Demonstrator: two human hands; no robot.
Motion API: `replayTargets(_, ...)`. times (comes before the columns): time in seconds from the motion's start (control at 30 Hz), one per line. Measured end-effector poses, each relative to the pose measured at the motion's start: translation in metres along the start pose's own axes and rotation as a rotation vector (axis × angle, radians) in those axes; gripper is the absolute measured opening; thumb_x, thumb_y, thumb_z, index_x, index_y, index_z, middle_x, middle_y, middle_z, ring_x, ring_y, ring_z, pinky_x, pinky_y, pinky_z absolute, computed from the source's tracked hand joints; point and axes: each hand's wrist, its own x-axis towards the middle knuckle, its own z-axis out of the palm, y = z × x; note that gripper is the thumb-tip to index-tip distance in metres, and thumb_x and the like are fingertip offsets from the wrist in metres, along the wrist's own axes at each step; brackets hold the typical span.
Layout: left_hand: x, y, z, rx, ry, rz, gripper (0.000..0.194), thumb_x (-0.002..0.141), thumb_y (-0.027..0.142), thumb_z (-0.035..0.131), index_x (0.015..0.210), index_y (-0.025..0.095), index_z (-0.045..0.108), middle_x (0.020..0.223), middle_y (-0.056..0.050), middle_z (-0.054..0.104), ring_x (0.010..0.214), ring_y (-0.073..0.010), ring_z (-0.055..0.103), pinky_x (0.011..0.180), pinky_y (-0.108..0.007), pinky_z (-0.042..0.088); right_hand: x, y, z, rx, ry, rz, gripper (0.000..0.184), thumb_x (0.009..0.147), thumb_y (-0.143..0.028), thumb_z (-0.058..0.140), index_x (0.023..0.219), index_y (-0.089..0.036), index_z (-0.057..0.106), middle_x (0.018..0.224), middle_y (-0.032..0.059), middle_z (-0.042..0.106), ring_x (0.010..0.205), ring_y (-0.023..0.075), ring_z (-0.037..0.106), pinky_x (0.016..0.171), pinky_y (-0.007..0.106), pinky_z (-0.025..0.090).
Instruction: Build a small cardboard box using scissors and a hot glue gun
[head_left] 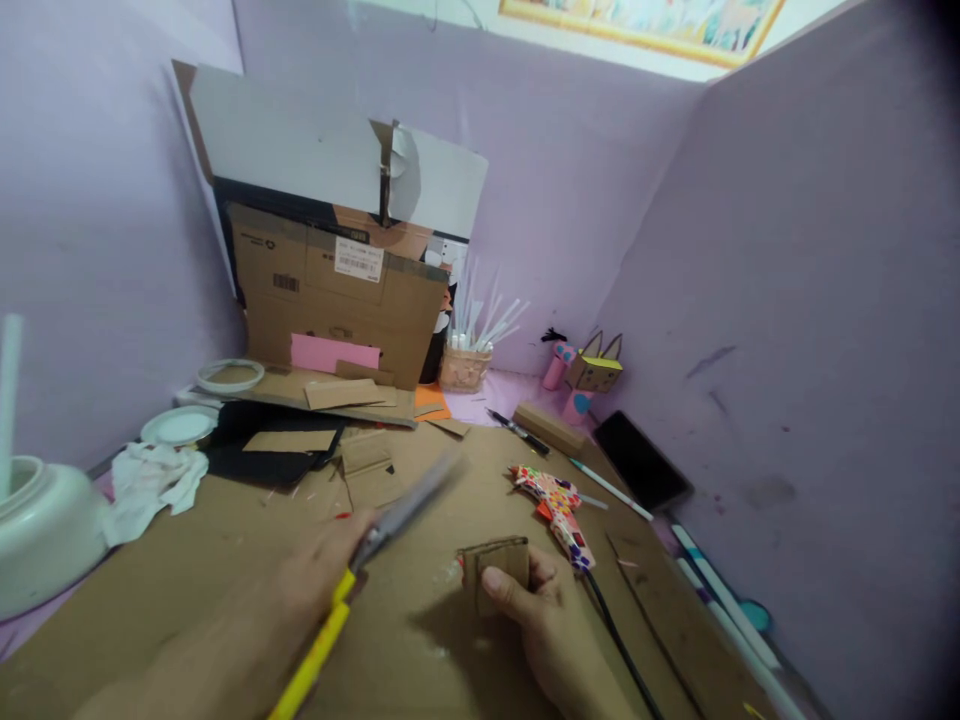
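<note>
My left hand (pixel 326 560), smeared by motion, is closed around yellow-handled scissors (pixel 405 510) near where blade and handle meet. The grey blades point up and to the right, and the yellow handle runs down toward the lower edge. Low in the middle, my right hand (pixel 536 605) grips a small folded piece of cardboard (pixel 491 565), with the thumb across its near face. A bit of red shows at the cardboard's left edge. Just beyond this hand lies a floral-patterned glue gun (pixel 555 505) with a black cord.
Cardboard scraps (pixel 367 465) and a black sheet (pixel 251 440) lie at the left, near a crumpled tissue (pixel 154 480) and white pot (pixel 49 540). Behind stand a large cardboard box (pixel 337 310) and a basket of glue sticks (pixel 465 368). A phone (pixel 641 462) rests at right.
</note>
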Motion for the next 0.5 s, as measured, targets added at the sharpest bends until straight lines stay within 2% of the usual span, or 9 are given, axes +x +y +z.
replayTargets(0.07, -0.001, 0.004, 0.011, 0.031, -0.056, 0.119, 0.054, 0.071, 0.013, 0.041, 0.124, 0.021, 0.050, 0.114, -0.008, 0.063, 0.104, -0.0242, 0.058, 0.089, -0.034, 0.047, 0.000, -0.001, -0.001, 0.005, 0.008, -0.021, 0.031, 0.055, -0.040, 0.080, 0.064, -0.013, 0.066, 0.055, -0.0007, 0.059, 0.051, 0.0104, 0.047, 0.050, 0.021, 0.037)
replayTargets(0.17, -0.002, 0.006, 0.017, 0.131, -0.139, 0.150, 0.066, 0.066, 0.011, 0.046, 0.130, 0.020, 0.043, 0.115, -0.011, 0.061, 0.104, -0.0269, 0.057, 0.089, -0.038, 0.047, -0.001, -0.003, -0.001, 0.023, 0.008, -0.018, 0.030, 0.055, -0.039, 0.079, 0.064, -0.013, 0.066, 0.055, -0.0008, 0.059, 0.051, 0.0106, 0.047, 0.050, 0.021, 0.038)
replayTargets(0.33, -0.005, 0.015, 0.009, 0.296, -0.190, 0.207, 0.060, 0.069, 0.010, 0.042, 0.128, 0.020, 0.047, 0.112, -0.011, 0.063, 0.102, -0.0280, 0.058, 0.088, -0.041, 0.048, -0.002, -0.007, 0.001, -0.034, 0.015, -0.082, 0.021, 0.058, -0.031, 0.076, 0.065, -0.013, 0.068, 0.053, -0.0017, 0.057, 0.050, 0.0100, 0.044, 0.050, 0.021, 0.036)
replayTargets(0.5, -0.004, 0.031, -0.004, 0.430, -0.229, 0.223, 0.058, 0.071, 0.013, 0.041, 0.127, 0.016, 0.050, 0.114, -0.014, 0.063, 0.103, -0.0308, 0.057, 0.089, -0.046, 0.046, -0.007, -0.016, 0.006, -0.123, -0.004, -0.086, 0.004, 0.058, -0.017, 0.067, 0.062, -0.014, 0.068, 0.053, -0.0013, 0.060, 0.051, 0.0109, 0.047, 0.050, 0.021, 0.037)
